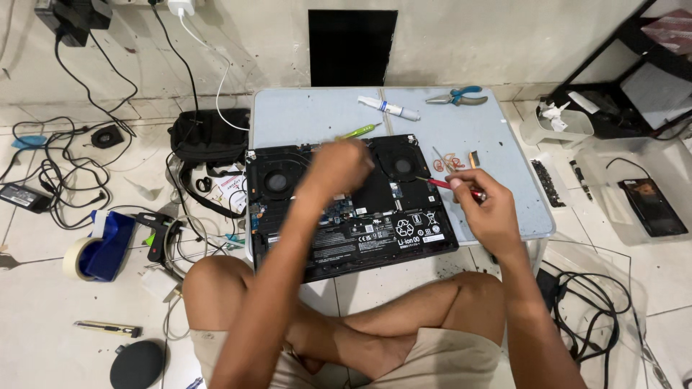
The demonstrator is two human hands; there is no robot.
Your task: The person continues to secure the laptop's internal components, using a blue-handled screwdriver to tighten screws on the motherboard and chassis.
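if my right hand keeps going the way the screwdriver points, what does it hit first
Probably the right fan of the open laptop. The right hand holds a red screwdriver aimed left and slightly up; its height above the board is unclear.

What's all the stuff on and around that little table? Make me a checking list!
Surface: small pale blue table standing on a white tiled floor.
Job's things: opened laptop, bottom cover off, two fans and the battery showing; red-handled screwdriver.
Clutter: white tube, blue-handled pliers, green pen-like tool and rubber bands on the table.
Hands: left hand blurred, over the laptop's middle; right hand holds the screwdriver.
Cables: black tangle on the floor at left, more at right, white charger lead from the wall.
Surroundings: black bag, tape dispenser, glue gun, black rack.
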